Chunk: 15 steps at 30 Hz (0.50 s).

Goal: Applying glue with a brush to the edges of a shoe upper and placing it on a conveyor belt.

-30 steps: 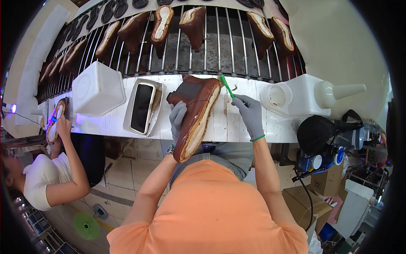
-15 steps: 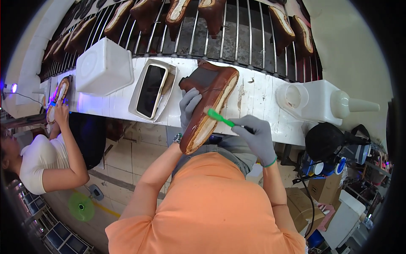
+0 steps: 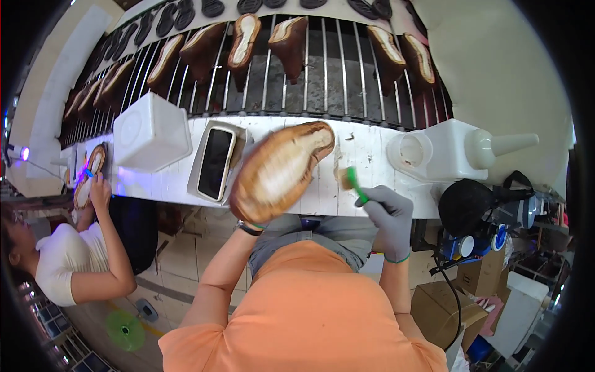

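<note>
Brown shoe (image 3: 280, 172) sits sole-up in your left hand (image 3: 251, 217), raised over the near bench edge, while your right hand (image 3: 389, 214) grips the green brush (image 3: 350, 180) just right of it; brushing the sole looks next.

A shoe (image 3: 279, 173) lies between a tray (image 3: 215, 162) (left) and a brush (image 3: 351, 180) (right).

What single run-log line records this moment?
left hand: holds shoe sole-up | right hand: holds brush beside shoe
</note>
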Tool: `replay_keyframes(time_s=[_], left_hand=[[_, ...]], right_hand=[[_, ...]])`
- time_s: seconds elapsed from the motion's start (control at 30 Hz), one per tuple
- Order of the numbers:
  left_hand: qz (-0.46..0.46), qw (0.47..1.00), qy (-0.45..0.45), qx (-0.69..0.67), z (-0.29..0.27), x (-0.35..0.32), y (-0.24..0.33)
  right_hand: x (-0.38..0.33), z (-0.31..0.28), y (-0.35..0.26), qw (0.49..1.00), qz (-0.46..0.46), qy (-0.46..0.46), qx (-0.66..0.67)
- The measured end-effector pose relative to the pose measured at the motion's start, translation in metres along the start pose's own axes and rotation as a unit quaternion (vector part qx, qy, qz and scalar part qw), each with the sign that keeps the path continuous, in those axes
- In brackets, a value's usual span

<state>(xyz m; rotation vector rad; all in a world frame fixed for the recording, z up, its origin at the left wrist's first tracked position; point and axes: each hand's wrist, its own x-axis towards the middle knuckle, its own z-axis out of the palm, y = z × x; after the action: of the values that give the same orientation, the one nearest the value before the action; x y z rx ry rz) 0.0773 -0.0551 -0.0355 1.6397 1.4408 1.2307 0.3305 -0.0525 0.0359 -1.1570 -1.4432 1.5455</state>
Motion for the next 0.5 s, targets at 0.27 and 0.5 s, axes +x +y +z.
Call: replay_keyframes(time_s=[0.27, 0.5], left_hand=[[-0.14, 0.989, -0.03, -0.042, -0.02, 0.052, -0.004], [-0.139, 0.969, -0.125, 0.163, 0.0, 0.035, -0.025]], right_hand=[[-0.007, -0.038, 0.021, 0.982, 0.039, 0.177, 0.055], [0.003, -0.041, 0.037, 0.981, 0.084, 0.173, 0.038]])
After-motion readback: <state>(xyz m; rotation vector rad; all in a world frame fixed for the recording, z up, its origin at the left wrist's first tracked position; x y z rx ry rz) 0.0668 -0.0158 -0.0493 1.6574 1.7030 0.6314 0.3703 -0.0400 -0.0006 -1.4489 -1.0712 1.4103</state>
